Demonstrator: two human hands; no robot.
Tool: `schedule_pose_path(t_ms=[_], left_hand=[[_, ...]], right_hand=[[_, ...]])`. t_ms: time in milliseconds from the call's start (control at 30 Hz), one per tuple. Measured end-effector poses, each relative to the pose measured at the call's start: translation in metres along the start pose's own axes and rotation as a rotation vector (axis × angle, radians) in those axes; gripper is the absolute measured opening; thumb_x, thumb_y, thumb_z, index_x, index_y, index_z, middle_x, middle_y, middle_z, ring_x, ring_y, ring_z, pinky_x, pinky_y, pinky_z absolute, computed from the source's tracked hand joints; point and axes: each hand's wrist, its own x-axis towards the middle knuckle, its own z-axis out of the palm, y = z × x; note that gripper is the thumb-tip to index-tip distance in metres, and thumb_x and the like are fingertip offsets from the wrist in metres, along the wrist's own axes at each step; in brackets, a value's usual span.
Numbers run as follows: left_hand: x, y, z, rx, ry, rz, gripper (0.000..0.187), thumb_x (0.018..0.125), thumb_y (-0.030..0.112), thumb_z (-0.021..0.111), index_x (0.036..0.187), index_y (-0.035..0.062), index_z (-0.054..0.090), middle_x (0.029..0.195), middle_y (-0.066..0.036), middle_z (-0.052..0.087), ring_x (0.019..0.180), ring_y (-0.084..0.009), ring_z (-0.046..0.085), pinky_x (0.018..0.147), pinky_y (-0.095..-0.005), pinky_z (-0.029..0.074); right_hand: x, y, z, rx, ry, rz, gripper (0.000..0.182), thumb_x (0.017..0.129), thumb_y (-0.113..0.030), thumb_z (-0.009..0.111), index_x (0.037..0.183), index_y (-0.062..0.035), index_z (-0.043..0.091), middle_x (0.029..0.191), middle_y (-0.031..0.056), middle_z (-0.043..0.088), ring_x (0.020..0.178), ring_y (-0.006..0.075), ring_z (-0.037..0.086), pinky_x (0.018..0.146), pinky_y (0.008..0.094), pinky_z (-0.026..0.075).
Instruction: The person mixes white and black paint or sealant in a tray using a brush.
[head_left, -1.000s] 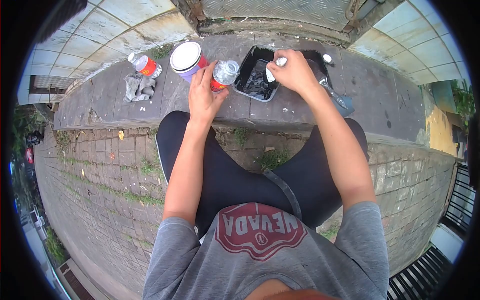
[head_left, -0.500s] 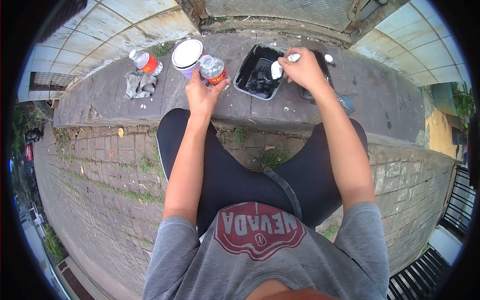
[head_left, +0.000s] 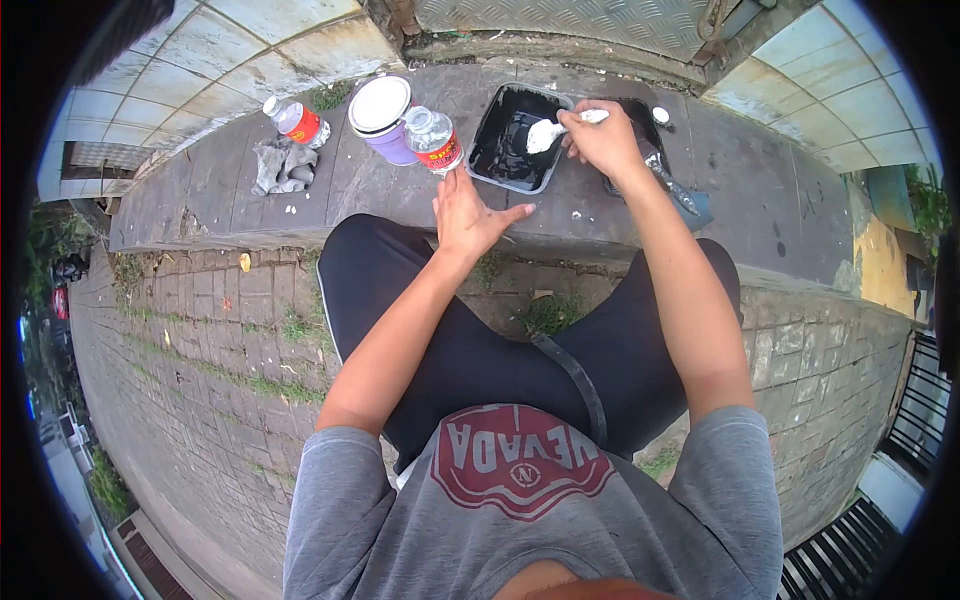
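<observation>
My left hand point(head_left: 468, 220) is open, fingers stretched out and thumb spread wide, with its fingertips right at the base of a clear plastic bottle point(head_left: 436, 148) with a red label. The bottle stands uncapped in front of a purple paint can point(head_left: 392, 148) with a white lid. In my right hand point(head_left: 606, 145) is a white spoon-shaped tool point(head_left: 543, 136), gripped by its handle. Its broad white end hangs over a black plastic tray point(head_left: 480, 160) that is smeared inside with glossy black.
Farther left on the stone ledge point(head_left: 220, 195) are a second red-labelled bottle point(head_left: 300, 124) and a crumpled grey cloth point(head_left: 284, 166). A white cap point(head_left: 660, 116) lies at the right. Beneath my right forearm sits another dark tray point(head_left: 640, 112), beside a paintbrush point(head_left: 690, 204).
My left hand has let go of the bottle and moved down and right, fingers spreading. My right hand has shifted the white tool slightly left, farther over the tray.
</observation>
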Motion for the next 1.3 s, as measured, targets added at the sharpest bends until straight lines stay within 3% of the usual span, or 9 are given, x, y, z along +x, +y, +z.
schedule_pose_path(t_ms=[200,433,700,833,867,967,1000,1133,1300], left_hand=[[0.012,0.007,0.034,-0.529,0.079,-0.022,0.116,0.051,0.043,0.102,0.139,-0.0063,0.043,0.13,-0.024,0.061,0.124,-0.038,0.059,0.109,-0.0465,0.045],[0.011,0.004,0.04,-0.534,0.087,0.042,0.104,0.056,0.027,0.098,0.139,-0.0026,0.042,0.128,-0.02,0.066,0.118,-0.0314,0.066,0.105,-0.042,0.05],[0.021,0.006,0.037,-0.733,0.165,0.008,0.099,0.057,0.027,0.098,0.136,0.0007,0.046,0.125,-0.018,0.069,0.113,-0.0294,0.069,0.101,-0.04,0.053],[0.027,0.014,0.025,-0.605,0.081,-0.039,0.101,0.054,0.028,0.099,0.136,-0.0001,0.046,0.126,-0.017,0.068,0.115,-0.0273,0.068,0.103,-0.0402,0.052],[0.029,0.011,0.03,-0.659,0.077,-0.051,0.102,0.054,0.028,0.1,0.136,-0.0005,0.046,0.127,-0.017,0.067,0.117,-0.0276,0.067,0.104,-0.0399,0.052],[0.033,0.006,0.033,-0.579,0.055,-0.044,0.104,0.052,0.028,0.1,0.136,-0.0004,0.046,0.128,-0.017,0.067,0.119,-0.0282,0.066,0.104,-0.0403,0.051],[0.035,0.005,0.032,-0.524,0.043,-0.02,0.105,0.05,0.03,0.099,0.136,0.0003,0.046,0.128,-0.018,0.066,0.12,-0.0309,0.066,0.105,-0.0419,0.051],[0.042,-0.005,0.044,-0.471,0.083,0.036,0.105,0.05,0.034,0.098,0.136,0.0013,0.047,0.127,-0.019,0.065,0.12,-0.0358,0.065,0.104,-0.0437,0.051],[0.042,-0.005,0.043,-0.521,0.076,0.023,0.106,0.051,0.039,0.098,0.136,0.0012,0.047,0.128,-0.019,0.065,0.12,-0.0341,0.066,0.104,-0.0434,0.052]], right_hand=[[-0.016,-0.01,0.002,-0.08,-0.105,0.073,0.021,0.091,-0.018,0.076,0.087,0.0016,0.068,0.064,0.0081,0.069,0.05,0.0131,0.066,0.042,0.0275,0.048],[-0.01,-0.019,-0.016,-0.344,0.085,-0.13,0.024,0.091,-0.018,0.076,0.093,0.0061,0.071,0.065,0.0109,0.07,0.053,0.0156,0.069,0.046,0.0288,0.052],[-0.016,-0.012,0.002,-0.093,-0.029,-0.22,0.02,0.094,-0.017,0.074,0.09,0.0025,0.071,0.063,0.006,0.068,0.052,0.0103,0.064,0.05,0.0279,0.051],[-0.022,-0.032,-0.018,-0.453,-0.128,-0.423,0.021,0.089,-0.018,0.076,0.093,0.0031,0.072,0.069,0.0154,0.07,0.065,0.021,0.07,0.065,0.0354,0.056],[-0.027,-0.043,-0.023,-0.472,-0.125,-0.364,0.022,0.088,-0.018,0.077,0.098,0.0007,0.075,0.079,0.0209,0.072,0.074,0.0325,0.073,0.074,0.04,0.057],[-0.021,-0.034,-0.035,-0.619,-0.016,-0.664,0.022,0.089,-0.014,0.078,0.104,0.0022,0.076,0.087,0.0181,0.075,0.074,0.0296,0.073,0.071,0.0375,0.056],[-0.019,-0.035,-0.036,-0.689,-0.039,-0.61,0.027,0.088,-0.015,0.079,0.11,0.0008,0.076,0.1,0.0213,0.075,0.09,0.0391,0.073,0.081,0.0402,0.056],[-0.02,-0.022,-0.019,-0.79,-0.115,-0.572,0.032,0.087,-0.015,0.079,0.114,0.0012,0.075,0.103,0.0223,0.073,0.094,0.0414,0.071,0.084,0.0435,0.057],[-0.04,-0.019,0.017,-0.834,-0.273,-0.544,0.021,0.09,-0.015,0.071,0.091,0.0057,0.068,0.09,0.0256,0.069,0.087,0.0466,0.068,0.078,0.0515,0.055]])
